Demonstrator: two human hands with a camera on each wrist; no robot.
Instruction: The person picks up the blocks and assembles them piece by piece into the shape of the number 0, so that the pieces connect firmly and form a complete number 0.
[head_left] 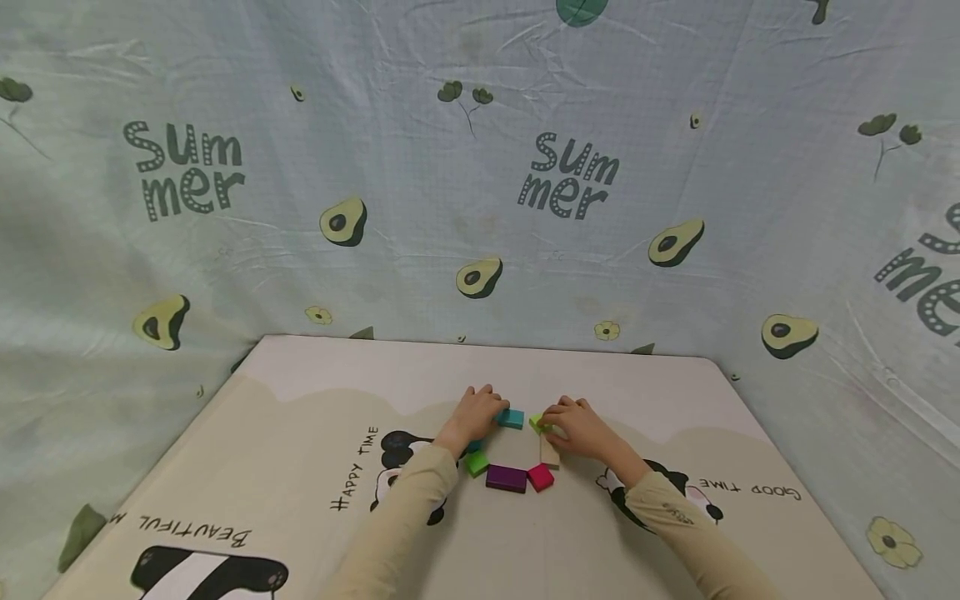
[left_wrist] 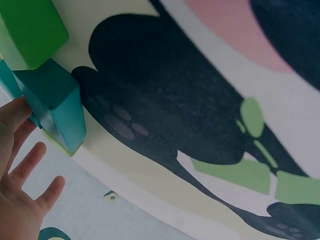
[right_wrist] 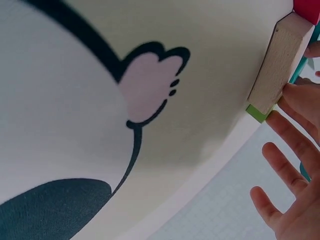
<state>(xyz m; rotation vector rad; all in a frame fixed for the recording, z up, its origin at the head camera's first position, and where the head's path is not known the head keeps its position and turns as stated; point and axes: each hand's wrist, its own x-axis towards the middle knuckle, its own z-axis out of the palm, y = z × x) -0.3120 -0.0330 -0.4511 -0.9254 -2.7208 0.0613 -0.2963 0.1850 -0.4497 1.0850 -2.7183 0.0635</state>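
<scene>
A ring of small coloured blocks lies on the table. At its back left, my left hand (head_left: 477, 412) pinches a teal block (head_left: 512, 418) with thumb and index finger; the other fingers spread loosely. A second teal block (left_wrist: 55, 105), partly hidden under that hand in the head view, stands beside a green block (left_wrist: 35, 32). Across the ring, my right hand (head_left: 581, 427) pinches a lime green block (head_left: 536, 422) at the end of a plain wooden block (right_wrist: 282, 62). A purple block (head_left: 506, 478) and a red block (head_left: 541, 477) form the near side.
The pale table cover (head_left: 300, 450) carries printed pandas and lettering. Behind and beside the table hangs a light curtain (head_left: 405, 192) printed with avocados and words. Both sleeved forearms reach in from the near edge.
</scene>
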